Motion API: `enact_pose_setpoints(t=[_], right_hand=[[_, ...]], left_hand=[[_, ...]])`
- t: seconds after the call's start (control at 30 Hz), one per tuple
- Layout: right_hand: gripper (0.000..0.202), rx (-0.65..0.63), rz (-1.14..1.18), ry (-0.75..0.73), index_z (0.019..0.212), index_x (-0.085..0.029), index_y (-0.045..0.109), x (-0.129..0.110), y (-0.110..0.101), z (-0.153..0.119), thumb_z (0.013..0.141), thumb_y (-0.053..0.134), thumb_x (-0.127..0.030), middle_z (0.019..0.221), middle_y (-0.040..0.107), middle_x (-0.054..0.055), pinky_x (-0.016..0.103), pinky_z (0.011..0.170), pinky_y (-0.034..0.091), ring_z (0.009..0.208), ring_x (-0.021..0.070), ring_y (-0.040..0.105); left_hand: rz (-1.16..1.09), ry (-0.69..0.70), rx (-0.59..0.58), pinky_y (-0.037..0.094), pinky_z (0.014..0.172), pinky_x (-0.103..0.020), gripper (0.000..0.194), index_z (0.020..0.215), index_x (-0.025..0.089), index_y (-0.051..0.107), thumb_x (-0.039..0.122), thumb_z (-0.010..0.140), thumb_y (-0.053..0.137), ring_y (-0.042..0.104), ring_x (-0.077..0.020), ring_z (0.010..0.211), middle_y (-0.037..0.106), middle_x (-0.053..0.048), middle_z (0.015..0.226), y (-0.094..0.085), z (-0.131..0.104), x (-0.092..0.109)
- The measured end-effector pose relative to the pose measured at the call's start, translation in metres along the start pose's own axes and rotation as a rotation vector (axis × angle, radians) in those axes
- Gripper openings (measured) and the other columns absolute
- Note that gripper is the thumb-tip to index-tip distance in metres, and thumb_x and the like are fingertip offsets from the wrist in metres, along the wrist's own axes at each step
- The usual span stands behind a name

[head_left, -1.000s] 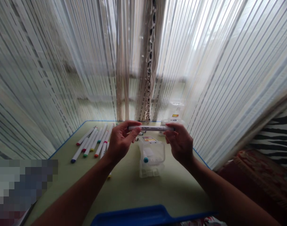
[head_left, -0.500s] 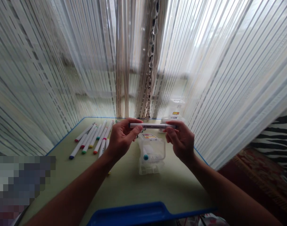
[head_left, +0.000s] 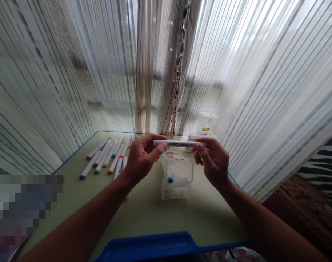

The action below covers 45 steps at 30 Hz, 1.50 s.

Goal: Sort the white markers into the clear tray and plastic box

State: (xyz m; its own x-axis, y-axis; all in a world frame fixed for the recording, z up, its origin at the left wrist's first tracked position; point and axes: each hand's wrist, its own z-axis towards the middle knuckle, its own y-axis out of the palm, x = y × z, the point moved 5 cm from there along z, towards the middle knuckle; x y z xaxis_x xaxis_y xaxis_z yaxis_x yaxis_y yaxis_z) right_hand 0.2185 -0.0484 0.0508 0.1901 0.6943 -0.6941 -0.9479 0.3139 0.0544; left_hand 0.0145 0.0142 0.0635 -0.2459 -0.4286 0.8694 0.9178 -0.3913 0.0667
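Note:
A white marker [head_left: 179, 143] is held level above the table, one end in each hand. My left hand [head_left: 145, 154] pinches its dark-tipped left end between thumb and fingers. Around the right end close the thumb and fingers of my right hand [head_left: 212, 160]. Below and between the hands stands a clear plastic case [head_left: 183, 171] with a teal-ended marker [head_left: 170, 179] inside. Several white markers with coloured ends [head_left: 102, 160] lie beside my left hand, some partly hidden by it.
Another clear case [head_left: 194, 136] stands at the table's back, behind my right hand. A striped string curtain [head_left: 111, 72] hangs behind the green table [head_left: 155, 214]. A blue tray edge [head_left: 152, 245] borders the front.
The view has shifted slightly. The marker stays between both hands, and more of my right thumb now lies along its right end.

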Motion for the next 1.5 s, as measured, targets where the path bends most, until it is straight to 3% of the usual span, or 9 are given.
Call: enact_pose_setpoints(t=[0.53,0.9,1.5], right_hand=[[0.017,-0.024,-0.04,0.016,0.099,-0.019,0.07,-0.0005,0.0017,-0.0031,0.084,0.078,-0.021,0.074,0.066,-0.001,0.02,0.043,0.045,0.05,0.0072,0.056],[0.015,-0.031,-0.064,0.032,0.1,-0.018,0.069,-0.0018,0.0021,-0.0036,0.087,0.076,-0.024,0.071,0.069,0.0,0.02,0.039,0.046,0.045,0.0083,0.058],[0.018,-0.023,-0.043,0.06,0.098,-0.02,0.07,-0.0015,0.0006,-0.0029,0.084,0.079,-0.027,0.07,0.067,-0.002,0.021,0.037,0.045,0.044,0.0088,0.056]], left_hand=[[0.004,-0.019,-0.009,0.042,0.05,-0.021,0.018,0.095,0.01,0.071,0.024,0.084,0.074,0.052,-0.0075,0.052,0.068,-0.001,0.067,0.0004,-0.0006,-0.0003],[-0.052,-0.026,-0.027,0.042,0.052,-0.025,0.019,0.096,0.01,0.071,0.025,0.088,0.064,0.055,-0.0117,0.056,0.07,-0.004,0.07,0.0002,-0.0003,-0.006],[0.059,-0.006,-0.006,0.041,0.049,-0.021,0.018,0.091,0.013,0.074,0.026,0.079,0.079,0.053,-0.0084,0.053,0.067,0.0,0.068,0.0009,-0.0007,-0.0023]])
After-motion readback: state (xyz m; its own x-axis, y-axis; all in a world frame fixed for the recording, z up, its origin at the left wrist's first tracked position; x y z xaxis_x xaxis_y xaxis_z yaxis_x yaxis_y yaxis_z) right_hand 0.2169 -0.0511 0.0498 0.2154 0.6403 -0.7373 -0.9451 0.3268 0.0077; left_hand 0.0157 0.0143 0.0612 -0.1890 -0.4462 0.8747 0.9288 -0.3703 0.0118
